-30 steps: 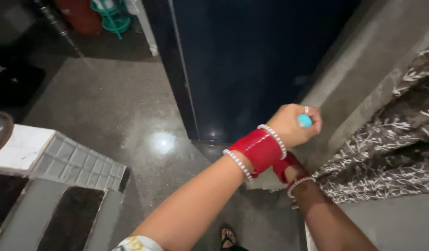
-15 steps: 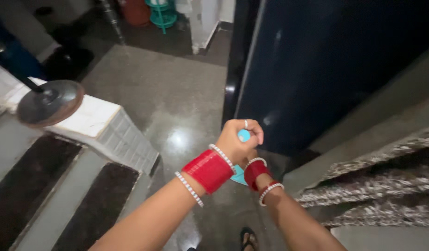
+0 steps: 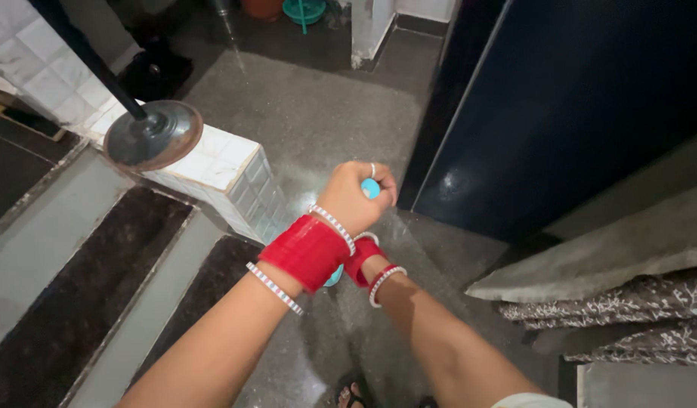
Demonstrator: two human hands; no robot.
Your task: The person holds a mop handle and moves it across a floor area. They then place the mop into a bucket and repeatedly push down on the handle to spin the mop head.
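Largest before us is the dark blue door (image 3: 590, 106), smooth and a little glossy, and below it the speckled stone floor (image 3: 318, 113), polished enough to shine. At our left runs a white tiled ledge (image 3: 212, 162) carrying a round metal base plate (image 3: 152, 136) with a dark pole, and beside it go steps (image 3: 84, 302) with rough dark mats.

Our left hand (image 3: 356, 198) is closed in a firm grip around a small turquoise object (image 3: 371, 188) (only its rounded tip shows between the fingers). Our right hand (image 3: 367, 249) is mostly hidden under the left wrist, so we cannot tell its grip. A bit of turquoise (image 3: 333, 276) shows under the red bangles (image 3: 307, 251).

We judge it wise to keep both wrists close, so the smooth piece does not slip.
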